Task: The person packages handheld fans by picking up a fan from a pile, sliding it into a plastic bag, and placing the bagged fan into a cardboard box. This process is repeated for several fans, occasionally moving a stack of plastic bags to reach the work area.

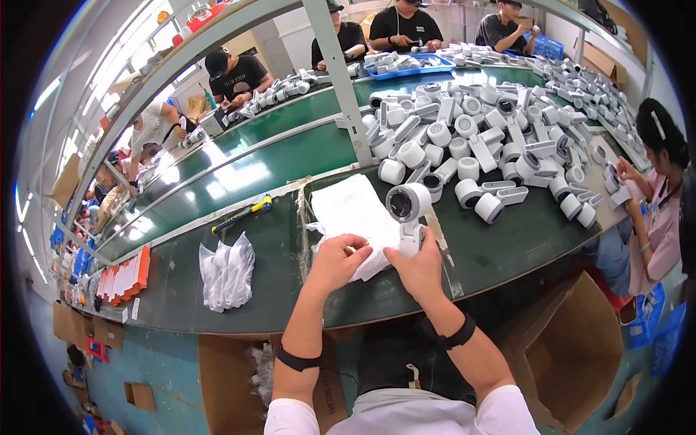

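My right hand [419, 270] is wrapped round the handle of a white handheld fan [409, 201], whose round head with a dark ring points up and to the left. To its left, my left hand [338, 262] is closed, thumb and fingers curled together over a stack of white thin bags or sheets [351, 206]. Whether a bag edge lies in those fingertips is too small to make out. The stack lies flat on the dark green table [283, 286], partly under both hands.
A big heap of similar white fans [478, 138] covers the far right of the table. Left of the stack are a yellow-and-black cutter [243, 213] and a bundle of clear-wrapped white parts [227, 272]. A metal post [337, 80] rises beyond. Cardboard boxes [573, 348] stand below; co-workers sit around.
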A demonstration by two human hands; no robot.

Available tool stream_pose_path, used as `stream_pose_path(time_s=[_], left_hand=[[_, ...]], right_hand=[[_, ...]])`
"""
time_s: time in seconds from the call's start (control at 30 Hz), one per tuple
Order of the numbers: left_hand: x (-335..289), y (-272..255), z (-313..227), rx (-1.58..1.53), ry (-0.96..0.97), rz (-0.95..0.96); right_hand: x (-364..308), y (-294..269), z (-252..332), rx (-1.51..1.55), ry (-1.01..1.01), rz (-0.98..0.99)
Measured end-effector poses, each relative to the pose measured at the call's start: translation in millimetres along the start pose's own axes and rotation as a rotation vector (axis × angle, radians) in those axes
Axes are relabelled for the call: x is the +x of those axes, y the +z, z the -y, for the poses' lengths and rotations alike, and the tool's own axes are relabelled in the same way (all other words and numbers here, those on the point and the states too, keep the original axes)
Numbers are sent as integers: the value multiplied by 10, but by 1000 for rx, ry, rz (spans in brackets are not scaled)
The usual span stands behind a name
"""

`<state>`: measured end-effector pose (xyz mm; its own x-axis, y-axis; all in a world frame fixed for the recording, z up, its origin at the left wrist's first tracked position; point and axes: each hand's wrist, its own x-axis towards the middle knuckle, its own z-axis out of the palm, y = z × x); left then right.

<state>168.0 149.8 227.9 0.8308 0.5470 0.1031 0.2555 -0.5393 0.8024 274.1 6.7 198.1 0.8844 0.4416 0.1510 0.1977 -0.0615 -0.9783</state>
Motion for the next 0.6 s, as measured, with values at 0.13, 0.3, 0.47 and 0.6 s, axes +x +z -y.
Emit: stream_pose_path(time_s=[0.13, 0.3, 0.47, 0.6], left_hand=[[-6, -16, 30, -23, -66, 19], [-1, -41, 103, 230, 134, -56], [-3, -33, -72, 231, 102, -61], [30, -14, 0, 186, 127, -154]], right_hand=[[53, -3, 54, -118, 8, 35], [26, -68, 34, -122, 15, 27], [-71, -157, 41, -109, -9, 21], [-162, -226, 52, -46, 1, 77]])
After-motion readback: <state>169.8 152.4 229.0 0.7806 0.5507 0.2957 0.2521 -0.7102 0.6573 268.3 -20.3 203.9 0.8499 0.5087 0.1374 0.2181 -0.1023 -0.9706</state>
